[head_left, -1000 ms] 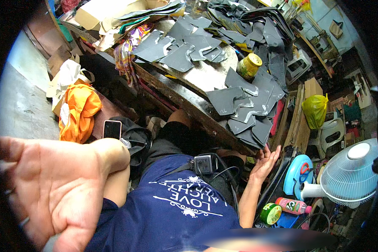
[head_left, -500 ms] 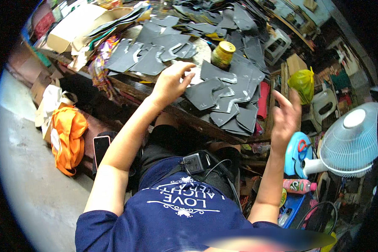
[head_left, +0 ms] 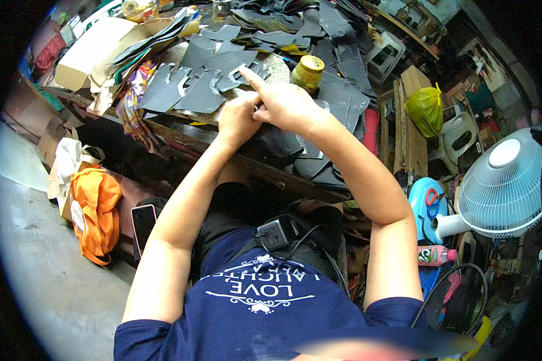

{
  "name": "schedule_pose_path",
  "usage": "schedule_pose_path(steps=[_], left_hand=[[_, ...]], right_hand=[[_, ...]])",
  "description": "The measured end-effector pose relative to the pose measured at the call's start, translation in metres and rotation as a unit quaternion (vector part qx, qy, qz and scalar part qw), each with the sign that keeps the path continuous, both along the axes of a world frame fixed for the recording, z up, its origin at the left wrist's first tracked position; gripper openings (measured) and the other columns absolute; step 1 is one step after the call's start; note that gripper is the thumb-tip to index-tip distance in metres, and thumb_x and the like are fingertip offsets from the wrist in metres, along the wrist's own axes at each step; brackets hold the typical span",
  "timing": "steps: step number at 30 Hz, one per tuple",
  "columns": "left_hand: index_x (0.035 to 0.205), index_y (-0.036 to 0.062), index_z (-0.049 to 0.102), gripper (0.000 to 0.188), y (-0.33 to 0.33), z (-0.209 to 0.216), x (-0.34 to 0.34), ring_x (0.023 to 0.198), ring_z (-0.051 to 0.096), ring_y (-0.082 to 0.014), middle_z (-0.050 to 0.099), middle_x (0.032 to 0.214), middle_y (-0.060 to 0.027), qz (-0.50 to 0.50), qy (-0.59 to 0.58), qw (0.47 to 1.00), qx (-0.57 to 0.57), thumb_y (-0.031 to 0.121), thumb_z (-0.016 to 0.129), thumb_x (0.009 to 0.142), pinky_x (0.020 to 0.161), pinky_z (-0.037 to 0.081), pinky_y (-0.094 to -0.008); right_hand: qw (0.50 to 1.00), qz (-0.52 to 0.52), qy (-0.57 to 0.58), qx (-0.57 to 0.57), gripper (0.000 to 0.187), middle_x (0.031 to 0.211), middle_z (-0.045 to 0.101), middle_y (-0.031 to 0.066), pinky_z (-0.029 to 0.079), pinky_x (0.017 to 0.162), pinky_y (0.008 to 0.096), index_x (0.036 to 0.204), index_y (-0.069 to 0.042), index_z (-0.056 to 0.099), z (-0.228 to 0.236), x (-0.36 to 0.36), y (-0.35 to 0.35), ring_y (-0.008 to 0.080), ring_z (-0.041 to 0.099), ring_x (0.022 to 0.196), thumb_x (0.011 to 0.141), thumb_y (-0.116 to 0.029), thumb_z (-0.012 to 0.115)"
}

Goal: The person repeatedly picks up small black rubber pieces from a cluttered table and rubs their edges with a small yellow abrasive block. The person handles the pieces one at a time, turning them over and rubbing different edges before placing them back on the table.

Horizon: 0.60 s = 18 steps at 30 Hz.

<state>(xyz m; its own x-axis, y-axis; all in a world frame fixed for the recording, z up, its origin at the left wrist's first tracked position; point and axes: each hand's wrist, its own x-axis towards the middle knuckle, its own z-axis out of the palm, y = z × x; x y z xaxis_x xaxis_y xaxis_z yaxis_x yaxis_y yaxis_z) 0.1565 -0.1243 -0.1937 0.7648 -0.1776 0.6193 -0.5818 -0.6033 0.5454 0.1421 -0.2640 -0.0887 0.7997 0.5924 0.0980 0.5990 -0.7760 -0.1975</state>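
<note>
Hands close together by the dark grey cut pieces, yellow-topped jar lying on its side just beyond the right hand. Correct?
One fix: the yellow-topped jar stands upright, as the head view shows. It is just beyond the right hand, which is close to the left hand by the dark grey cut pieces.

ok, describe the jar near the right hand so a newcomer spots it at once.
Start at the workbench strewn with flat grey pieces. Just beyond the person's right hand stands a squat jar. Its yellowish lid and rounded body set it apart from the grey pieces around it.
</note>
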Motion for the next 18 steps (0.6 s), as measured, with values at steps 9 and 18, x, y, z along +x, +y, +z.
schedule_pose_path(steps=[9, 18], left_hand=[[0.094, 0.0093, 0.066, 0.02, 0.004, -0.009, 0.006, 0.079, 0.066, -0.034, 0.066, 0.086, -0.0125, -0.033, -0.074, 0.997, -0.003, 0.018, 0.065, 0.077, 0.069, 0.053, -0.0437], [0.097, 0.0063, 0.059, 0.025, 0.002, -0.003, 0.001, 0.083, 0.066, -0.036, 0.066, 0.086, -0.0151, -0.027, -0.044, 0.998, -0.038, 0.007, 0.066, 0.073, 0.071, 0.053, -0.0445]], right_hand=[[0.997, 0.037, 0.061, 0.039, 0.098, 0.097, 0.066, 0.0303, 0.052, 0.082, 0.0482, 0.15, -0.007, 0.024, -0.016, 0.033, -0.004, 0.0438, 0.065, 0.092, 0.072, -0.034, 0.077], [0.996, 0.026, 0.076, 0.034, 0.093, 0.098, 0.07, 0.0209, 0.052, 0.082, 0.0452, 0.153, -0.013, 0.02, -0.022, 0.028, -0.008, 0.0377, 0.067, 0.092, 0.08, -0.033, 0.074]])
